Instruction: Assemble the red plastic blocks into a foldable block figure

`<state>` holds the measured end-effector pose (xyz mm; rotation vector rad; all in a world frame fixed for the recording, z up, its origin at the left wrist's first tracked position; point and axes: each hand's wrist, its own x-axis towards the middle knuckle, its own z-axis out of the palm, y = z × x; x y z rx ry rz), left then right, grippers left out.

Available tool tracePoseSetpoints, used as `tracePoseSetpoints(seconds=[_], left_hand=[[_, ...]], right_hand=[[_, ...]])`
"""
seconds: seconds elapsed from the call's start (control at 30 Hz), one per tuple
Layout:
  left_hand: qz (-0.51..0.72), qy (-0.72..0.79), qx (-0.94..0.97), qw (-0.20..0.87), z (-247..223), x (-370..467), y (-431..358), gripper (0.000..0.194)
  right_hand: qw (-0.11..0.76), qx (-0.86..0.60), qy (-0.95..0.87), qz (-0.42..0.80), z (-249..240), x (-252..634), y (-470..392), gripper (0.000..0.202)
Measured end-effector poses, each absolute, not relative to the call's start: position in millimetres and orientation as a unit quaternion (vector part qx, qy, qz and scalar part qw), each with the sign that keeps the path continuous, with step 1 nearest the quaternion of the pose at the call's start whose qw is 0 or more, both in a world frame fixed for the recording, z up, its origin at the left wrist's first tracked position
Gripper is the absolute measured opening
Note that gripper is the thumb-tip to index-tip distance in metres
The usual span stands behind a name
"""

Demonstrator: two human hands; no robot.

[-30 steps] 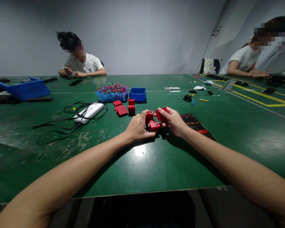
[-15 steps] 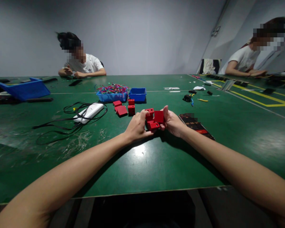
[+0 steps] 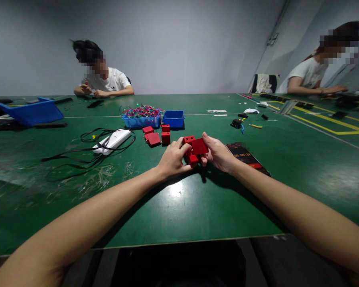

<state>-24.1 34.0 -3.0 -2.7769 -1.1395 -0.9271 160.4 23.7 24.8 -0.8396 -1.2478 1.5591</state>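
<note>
My right hand (image 3: 217,153) pinches a red square block (image 3: 200,146) between thumb and fingers, its flat face tilted. My left hand (image 3: 174,158) curls round red blocks (image 3: 188,139) that have round holes on top, and its fingertips reach the edge of the square one. Another red piece (image 3: 192,159) shows low between the hands; how these pieces touch is partly hidden by my fingers. Left of my hands stand two red blocks with holes (image 3: 165,138), beside several flat red pieces with pins (image 3: 153,139).
Beyond are a blue bin of coloured wires (image 3: 142,120) and a blue tray (image 3: 173,118). A white power strip (image 3: 113,142) with black cables lies left, a phone (image 3: 247,158) right. Pliers (image 3: 237,123) lie farther right. Two people sit across the green table (image 3: 167,215).
The square block in my right hand has tilted and shifted slightly left, closer to my left fingers. My left index finger now reaches over toward it. The person at the right has stretched a hand outward.
</note>
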Motion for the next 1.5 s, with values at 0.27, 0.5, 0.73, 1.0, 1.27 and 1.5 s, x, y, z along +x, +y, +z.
tracePoseSetpoints(seconds=[0.27,0.5,0.73,1.0,1.27,1.5], left_hand=[[-0.292,-0.358,-0.887,0.01,-3.9,-24.3,35.1,0.041],[-0.295,-0.343,-0.892,0.006,-4.5,-24.8,35.5,0.046],[-0.29,-0.342,-0.894,0.004,-3.2,-24.3,34.3,0.046],[-0.292,-0.327,-0.899,0.007,-3.1,-24.7,34.5,0.045],[-0.3,-0.311,-0.902,-0.009,-3.2,-24.5,35.6,0.046],[-0.324,-0.306,-0.894,-0.038,-4.0,-23.7,37.1,0.042]], right_hand=[[0.427,-0.375,-0.543,0.618,21.1,167.4,31.0,0.049],[0.429,-0.385,-0.578,0.578,24.2,164.8,28.9,0.052],[0.437,-0.38,-0.59,0.562,22.8,165.1,29.8,0.053],[0.442,-0.383,-0.587,0.56,20.9,165.8,31.3,0.054],[0.431,-0.38,-0.584,0.573,22.7,166.4,31.3,0.054],[0.429,-0.379,-0.59,0.569,24.9,165.9,29.1,0.052]])
